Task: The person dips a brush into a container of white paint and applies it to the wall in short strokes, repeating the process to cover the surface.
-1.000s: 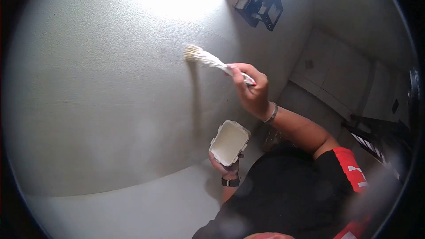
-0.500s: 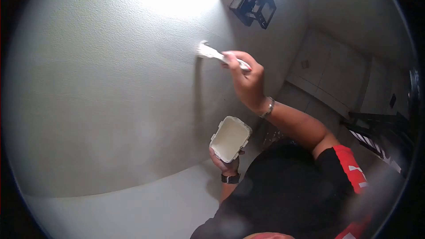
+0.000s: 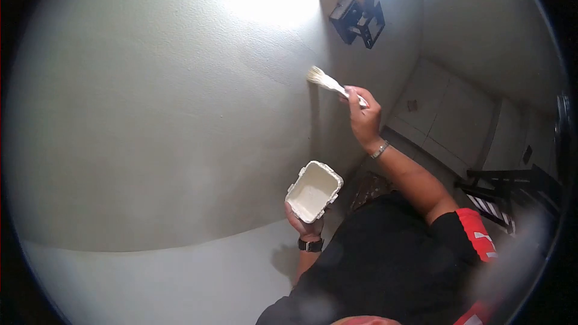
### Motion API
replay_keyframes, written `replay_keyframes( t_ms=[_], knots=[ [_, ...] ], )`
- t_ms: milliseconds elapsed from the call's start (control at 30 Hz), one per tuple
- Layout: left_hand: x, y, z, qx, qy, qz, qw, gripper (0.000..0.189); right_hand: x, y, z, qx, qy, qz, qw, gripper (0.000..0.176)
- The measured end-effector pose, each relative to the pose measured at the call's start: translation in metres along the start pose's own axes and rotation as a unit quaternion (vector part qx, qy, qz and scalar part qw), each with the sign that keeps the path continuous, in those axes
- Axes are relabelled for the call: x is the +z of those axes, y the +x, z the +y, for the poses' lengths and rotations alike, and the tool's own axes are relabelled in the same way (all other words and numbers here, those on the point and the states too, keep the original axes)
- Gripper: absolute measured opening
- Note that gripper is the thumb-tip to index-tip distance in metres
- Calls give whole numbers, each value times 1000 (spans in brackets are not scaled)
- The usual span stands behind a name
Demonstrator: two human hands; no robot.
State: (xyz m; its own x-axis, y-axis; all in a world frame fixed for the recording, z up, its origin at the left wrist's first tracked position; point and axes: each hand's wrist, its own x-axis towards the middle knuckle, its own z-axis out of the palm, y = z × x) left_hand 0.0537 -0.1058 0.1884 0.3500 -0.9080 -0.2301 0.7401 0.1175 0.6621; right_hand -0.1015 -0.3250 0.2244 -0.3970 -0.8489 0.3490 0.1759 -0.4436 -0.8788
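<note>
My right hand (image 3: 365,114) is closed around the handle of a paintbrush (image 3: 330,82). The brush is smeared with pale paint, and its bristles point up and left, right at the grey wall (image 3: 180,138). Below it, my left hand (image 3: 306,226) grips a small rectangular paint tub (image 3: 314,192) from underneath, so most of the fingers are hidden. The tub's mouth faces me, with cream-white paint inside and dried paint crusted along its rim.
A bright lamp fixture (image 3: 357,23) with a black bracket and a yellowish board juts out at the top. A lighter band of wall (image 3: 162,283) runs along the lower left. At right are a tiled surface (image 3: 448,105) and a dark metal frame (image 3: 512,183).
My right hand and the brush have moved right and slightly down in the view, and the bristles show more plainly. The tub and my left hand have stayed nearly in place.
</note>
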Motion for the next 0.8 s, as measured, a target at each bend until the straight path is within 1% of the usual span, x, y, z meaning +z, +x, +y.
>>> replay_keyframes(
  t_ms=[33,67,133,200,267,333,400,433,467,500,533,567,600,633,733,800],
  knots=[
    [-2,1,0,3,-6,-6,1000,62,-5,-6,5,32,13,9,999,22],
    [-2,1,0,4,-11,-4,1000,63,-9,-11,7,26,13,6,1000,22],
    [-4,2,-2,8,-21,-4,1000,63,-14,-19,11,56,33,14,998,23],
    [-4,2,-2,-12,-26,-8,1000,63,-2,-17,-9,58,15,-10,998,25],
    [-11,4,-1,-21,-22,5,1000,62,25,-11,-22,31,30,-25,999,25],
    [-2,3,-1,-34,-15,17,999,62,48,9,-56,28,42,-52,997,25],
    [7,2,-1,-28,4,38,999,60,70,27,-88,10,143,-36,989,25],
    [7,3,-2,-29,5,38,999,60,76,33,-103,9,142,-34,989,25],
    [5,4,-5,33,132,36,990,59,80,38,-117,-7,195,-33,980,24],
    [3,3,-5,64,193,33,979,59,82,40,-123,-22,247,-32,968,23],
    [1,3,-5,95,252,33,962,59,81,40,-123,-24,246,-33,968,23],
    [-3,2,0,27,114,-16,993,58,80,39,-121,-33,248,-28,968,22],
    [-5,2,2,-41,-28,-65,997,56,78,37,-117,-43,250,-24,967,22],
    [-4,1,2,-38,-31,-67,997,56,74,34,-108,-45,251,-28,967,22],
    [-4,0,1,4,-8,-35,999,55,53,21,-48,-16,95,2,995,25],
    [-12,2,2,-36,-80,-128,988,56,31,13,-5,-2,2,7,1000,25]
  ],
)
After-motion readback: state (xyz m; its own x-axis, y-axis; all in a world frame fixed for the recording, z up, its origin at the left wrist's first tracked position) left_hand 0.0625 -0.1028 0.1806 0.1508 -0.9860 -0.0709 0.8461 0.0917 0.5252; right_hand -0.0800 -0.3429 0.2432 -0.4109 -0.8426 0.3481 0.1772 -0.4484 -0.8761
